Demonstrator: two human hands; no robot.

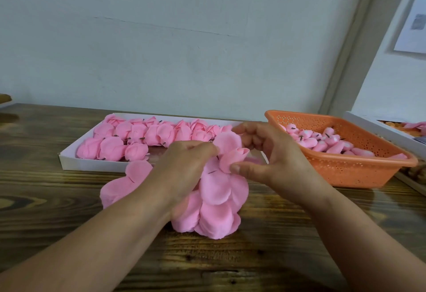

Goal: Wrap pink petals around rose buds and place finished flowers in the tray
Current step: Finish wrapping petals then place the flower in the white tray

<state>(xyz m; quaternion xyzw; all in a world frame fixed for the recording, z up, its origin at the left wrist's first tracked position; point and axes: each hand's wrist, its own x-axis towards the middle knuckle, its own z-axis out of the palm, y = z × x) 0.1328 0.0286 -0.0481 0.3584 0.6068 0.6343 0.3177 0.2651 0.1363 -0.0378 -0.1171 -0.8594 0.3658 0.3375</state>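
A heap of round pink petals (214,201) lies on the wooden table in front of me. My left hand (184,167) rests on the heap, and its fingertips pinch the base of a half-wrapped rose bud (232,156). My right hand (265,153) curls beside it, with its thumb and fingers on the bud's petals. Behind, a white tray (69,160) holds several finished pink flowers (147,138). An orange perforated basket (359,171) at the right holds several bare pink buds (322,143).
The light wall stands close behind the tray. A second white tray (368,123) with pink and orange pieces sits at the far right, behind the basket. Loose petals (124,185) spread left of my left wrist. Bare wood table (46,199) lies at the left and near me.
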